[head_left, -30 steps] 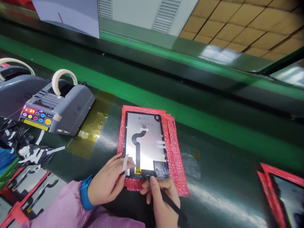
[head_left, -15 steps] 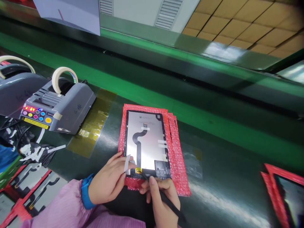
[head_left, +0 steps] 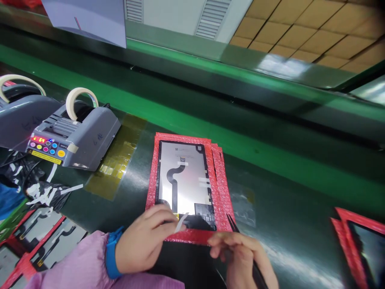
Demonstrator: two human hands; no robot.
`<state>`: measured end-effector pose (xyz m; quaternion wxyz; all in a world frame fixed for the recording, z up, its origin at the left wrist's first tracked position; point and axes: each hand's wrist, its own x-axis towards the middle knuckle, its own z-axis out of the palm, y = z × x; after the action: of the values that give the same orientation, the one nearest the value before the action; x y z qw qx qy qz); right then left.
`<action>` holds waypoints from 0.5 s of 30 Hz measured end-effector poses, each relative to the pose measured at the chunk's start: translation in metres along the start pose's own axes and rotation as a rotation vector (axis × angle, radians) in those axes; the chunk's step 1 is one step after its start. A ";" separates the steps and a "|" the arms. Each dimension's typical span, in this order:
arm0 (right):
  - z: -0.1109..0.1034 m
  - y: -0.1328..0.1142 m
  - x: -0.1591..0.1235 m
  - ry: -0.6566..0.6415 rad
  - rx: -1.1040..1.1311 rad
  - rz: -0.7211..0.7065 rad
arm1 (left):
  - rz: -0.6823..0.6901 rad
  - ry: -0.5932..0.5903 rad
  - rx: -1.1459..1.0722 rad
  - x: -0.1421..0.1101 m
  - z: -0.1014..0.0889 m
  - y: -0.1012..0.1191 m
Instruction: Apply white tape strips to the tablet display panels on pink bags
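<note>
My left hand (head_left: 147, 237) reaches over the lower left corner of a tablet screen panel (head_left: 192, 184), with its fingers closed on a strip of white tape (head_left: 181, 222). A black flex cable (head_left: 175, 190) winds down the panel's silver back, and its lower end is partly hidden by that hand. Right of the panel, my right hand (head_left: 243, 257) grips black tweezers (head_left: 233, 225), whose tips point up and away from me, apart from the panel. Under the panel lies red bubble wrap (head_left: 224, 192).
Tape dispensers stand at the left, the nearer one (head_left: 84, 136) with a lit display. Yellow tape pieces (head_left: 120, 156) lie on a sheet beside it. More panels (head_left: 51, 233) rest at lower left, and another wrapped panel (head_left: 361, 241) at the right edge.
My right hand has moved right with the tweezers, away from the yellow tape at the cable's lower end. My left hand has shifted down and right over that end, still with the white strip.
</note>
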<state>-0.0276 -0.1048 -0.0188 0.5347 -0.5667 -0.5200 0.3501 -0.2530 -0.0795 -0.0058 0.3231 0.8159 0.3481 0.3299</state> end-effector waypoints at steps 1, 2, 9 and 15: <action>-0.004 -0.004 0.005 -0.099 0.072 0.010 | -0.005 -0.004 -0.140 0.002 0.002 0.005; -0.006 -0.009 0.010 -0.207 0.129 0.060 | -0.009 -0.014 -0.265 0.003 0.004 0.009; 0.017 -0.043 0.069 -0.446 0.255 0.332 | -0.147 -0.042 -0.549 0.002 0.013 0.014; 0.048 -0.029 0.131 -0.669 -0.009 0.201 | -0.157 0.062 -0.335 -0.001 -0.006 0.002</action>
<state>-0.0510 0.0300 0.0211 0.2950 -0.4714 -0.6095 0.5650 -0.2567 -0.0796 -0.0010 0.4684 0.7103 0.3606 0.3822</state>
